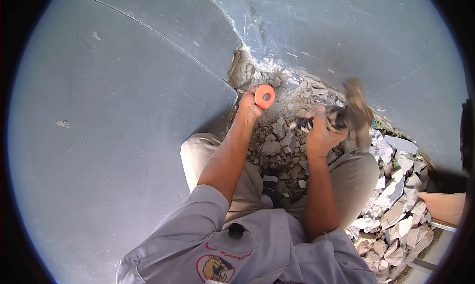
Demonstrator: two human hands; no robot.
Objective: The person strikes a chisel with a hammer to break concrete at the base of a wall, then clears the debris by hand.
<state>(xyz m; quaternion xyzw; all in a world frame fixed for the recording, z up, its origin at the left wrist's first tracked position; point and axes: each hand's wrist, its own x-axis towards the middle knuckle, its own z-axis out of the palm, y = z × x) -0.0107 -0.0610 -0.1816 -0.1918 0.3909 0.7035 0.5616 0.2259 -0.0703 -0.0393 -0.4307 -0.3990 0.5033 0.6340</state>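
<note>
Chisel (264, 97) with orange round guard at broken wall foot, over rubble (277, 140), tip hidden. Left hand (249, 107) grip clenched round it. Right hand (319, 135) grip wrapped round hammer (354, 116), blurred, near chisel. Gray wall (123, 110) alongside.

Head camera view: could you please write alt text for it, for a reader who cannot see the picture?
Seen from above, a crouching person's left hand grips a tool with a round orange end over broken grey rubble, while the right hand holds a blurred hammer. A smooth grey surface lies around the rubble.
</note>
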